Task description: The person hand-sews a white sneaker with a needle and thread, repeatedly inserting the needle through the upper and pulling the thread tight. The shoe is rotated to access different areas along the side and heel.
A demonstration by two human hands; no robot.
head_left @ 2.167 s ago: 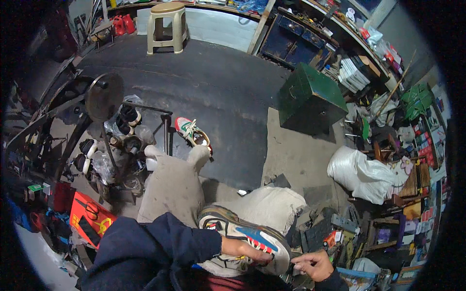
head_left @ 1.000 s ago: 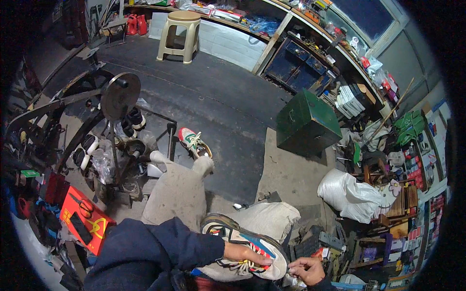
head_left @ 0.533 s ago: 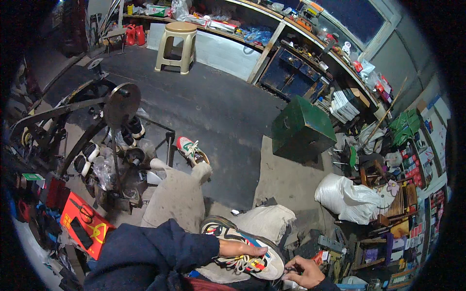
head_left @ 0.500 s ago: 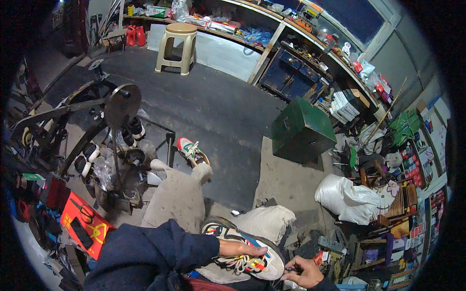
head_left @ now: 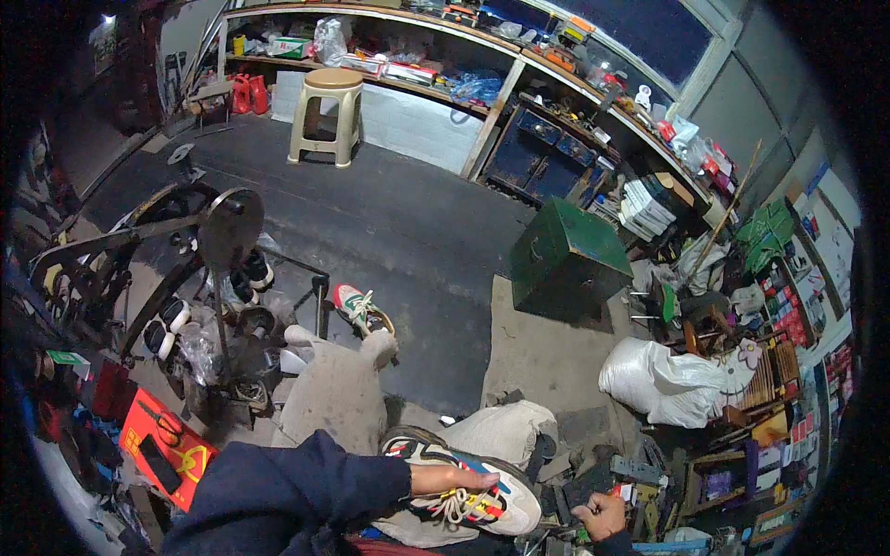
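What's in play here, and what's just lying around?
In play:
white multicoloured shoe, held by the left hand
right hand, apart from the shoe; contents unclear
lap cloth, probably

Apparently just around:
beige stool
green box
white sack
scissors on the left

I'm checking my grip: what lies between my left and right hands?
Head view: the toe of the shoe your left hand holds, then dark clutter below, before your right hand.
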